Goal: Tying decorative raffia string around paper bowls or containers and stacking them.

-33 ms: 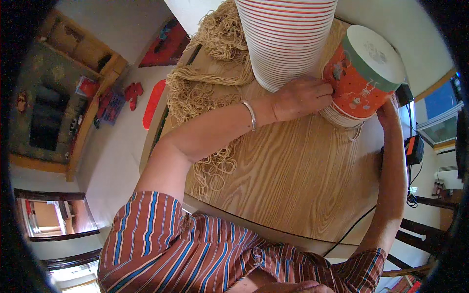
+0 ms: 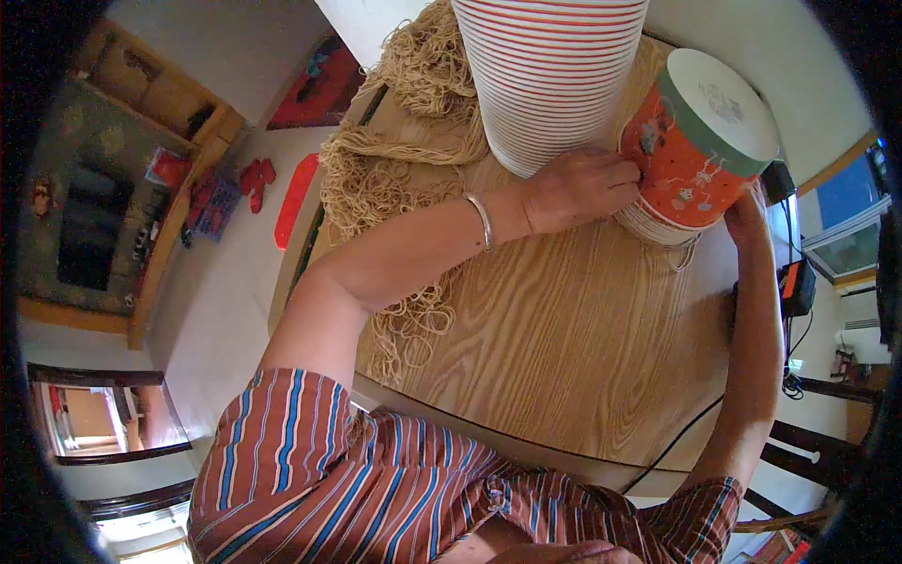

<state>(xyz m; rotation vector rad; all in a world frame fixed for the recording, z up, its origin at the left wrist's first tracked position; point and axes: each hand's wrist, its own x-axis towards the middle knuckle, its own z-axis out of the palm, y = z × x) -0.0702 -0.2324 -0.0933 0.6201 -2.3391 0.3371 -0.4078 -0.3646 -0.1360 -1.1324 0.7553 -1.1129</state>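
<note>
Head view: the left hand (image 2: 578, 186) grips the near side of an orange cup (image 2: 691, 155) at the surface's (image 2: 564, 348) far right corner. The right hand (image 2: 749, 209) is mostly hidden behind it; its grip cannot be told. The cup sits tilted on a short stack (image 2: 658, 228), beside 1 tall stack (image 2: 550, 75) and loose string (image 2: 376, 188).

— What lies on the wooden table (image 2: 564, 348) toward ten o'clock?

— A heap of beige string loops (image 2: 376, 193), spilling over the table's edge toward seven o'clock.

— And past the table, on the floor?

— At nine o'clock a flat red oval mat (image 2: 295, 199), with a pair of red slippers (image 2: 256, 179) just beside it. A wooden shelf unit (image 2: 155, 169) stands further out.

— Anything at three o'clock?

— A small black and orange device (image 2: 797, 287), with black cables (image 2: 799, 381) hanging under it.
</note>
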